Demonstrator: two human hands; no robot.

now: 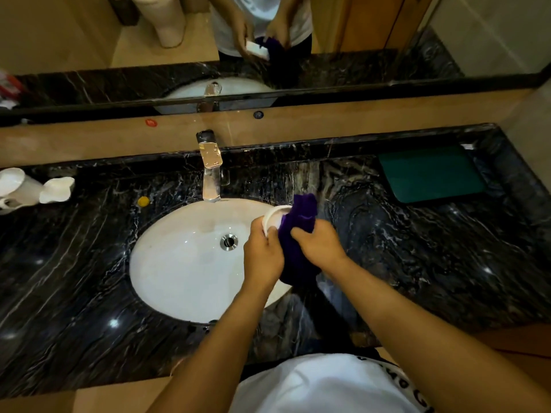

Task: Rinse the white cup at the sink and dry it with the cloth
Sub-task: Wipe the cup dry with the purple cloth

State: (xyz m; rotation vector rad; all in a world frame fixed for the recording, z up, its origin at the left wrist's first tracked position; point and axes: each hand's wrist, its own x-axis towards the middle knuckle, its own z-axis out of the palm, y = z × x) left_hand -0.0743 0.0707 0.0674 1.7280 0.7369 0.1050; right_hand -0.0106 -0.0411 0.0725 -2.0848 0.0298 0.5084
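My left hand grips the white cup over the right edge of the white sink basin. The cup lies tilted, its rim turned up and toward the tap. A dark purple cloth is bunched against the cup's side and hangs down between my hands. My right hand holds that cloth, pressing it to the cup. Much of the cup's body is hidden by my fingers and the cloth. No water runs from the chrome tap.
Black marble counter surrounds the basin. Two white cups lie at far left, a small yellow object near the tap, a green mat at back right. A mirror behind reflects my hands.
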